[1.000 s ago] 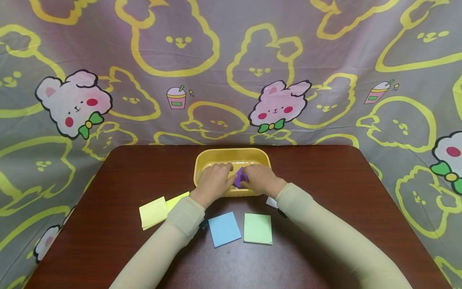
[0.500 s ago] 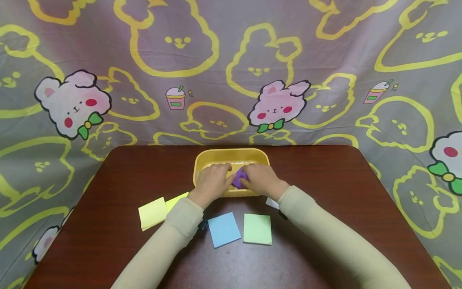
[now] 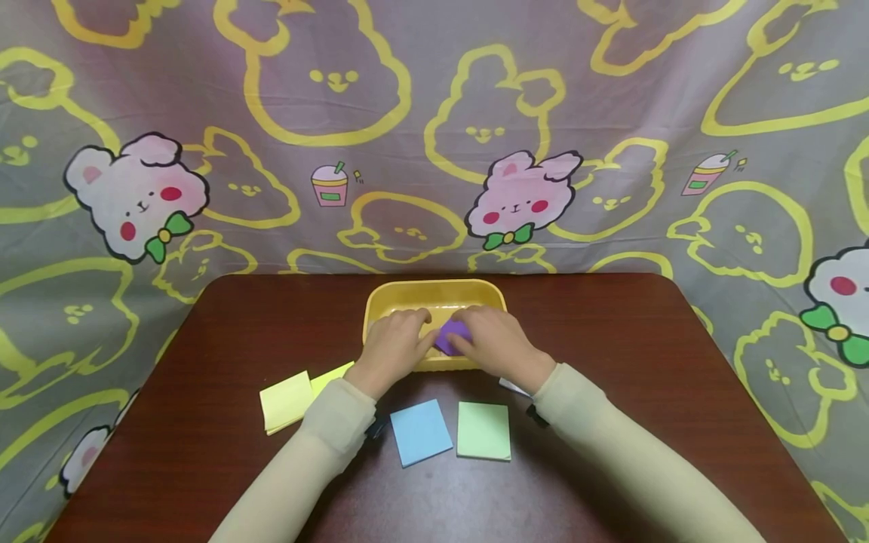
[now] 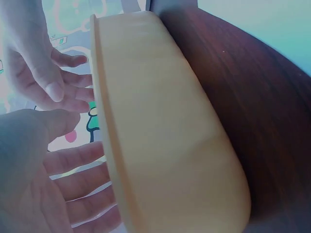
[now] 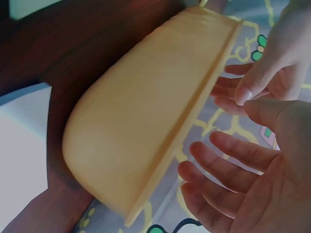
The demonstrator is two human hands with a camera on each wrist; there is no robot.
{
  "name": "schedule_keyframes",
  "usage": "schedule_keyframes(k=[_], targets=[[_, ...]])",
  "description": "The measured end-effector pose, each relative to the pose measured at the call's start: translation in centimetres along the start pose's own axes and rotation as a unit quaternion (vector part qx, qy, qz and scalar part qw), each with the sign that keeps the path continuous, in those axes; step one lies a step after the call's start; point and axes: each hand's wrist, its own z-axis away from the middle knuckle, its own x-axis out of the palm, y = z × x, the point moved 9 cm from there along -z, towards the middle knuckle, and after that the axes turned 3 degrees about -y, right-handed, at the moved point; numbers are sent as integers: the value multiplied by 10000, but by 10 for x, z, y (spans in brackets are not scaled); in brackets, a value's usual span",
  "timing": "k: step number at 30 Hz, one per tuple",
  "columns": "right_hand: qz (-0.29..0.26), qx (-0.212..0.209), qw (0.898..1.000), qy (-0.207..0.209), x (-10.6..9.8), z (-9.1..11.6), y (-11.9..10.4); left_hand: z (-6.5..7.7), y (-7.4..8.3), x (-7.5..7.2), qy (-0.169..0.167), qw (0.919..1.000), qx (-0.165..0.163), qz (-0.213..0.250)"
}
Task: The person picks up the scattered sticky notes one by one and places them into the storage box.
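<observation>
In the head view, my left hand (image 3: 392, 345) reaches over the left part of a yellow plastic basin (image 3: 434, 288), its fingers loosely bent. My right hand (image 3: 501, 341) reaches over the basin's right part. A purple piece (image 3: 452, 337), like a sticky note pad, shows inside the basin between the hands, partly covered by the right hand. In the left wrist view, the left hand (image 4: 43, 170) has relaxed, spread fingers beside the basin's rim with nothing in them. The right wrist view shows the right hand (image 5: 243, 170) with its fingers gently bent and nothing in the palm.
Blue (image 3: 422, 433) and light green (image 3: 483, 431) sticky note pads lie in front of the basin. Two yellow pads (image 3: 288, 400) lie at the left. A white pad (image 5: 24, 155) sits under the right wrist. A cartoon-printed curtain (image 3: 407, 113) hangs behind the table (image 3: 611, 324).
Both hands remain over the basin. They have drawn slightly apart, and more of the purple piece shows between them. The right sleeve has shifted a little to the right.
</observation>
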Motion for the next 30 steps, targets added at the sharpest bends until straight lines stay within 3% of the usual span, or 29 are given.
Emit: schedule_keyframes(k=[11,30], targets=[[-226,-180,9987,428,-12,13,-13,8,-4,-7,14,9997,-76,240],[-287,-580,9956,681,-9,36,-37,31,-18,-22,149,9991,-308,269]])
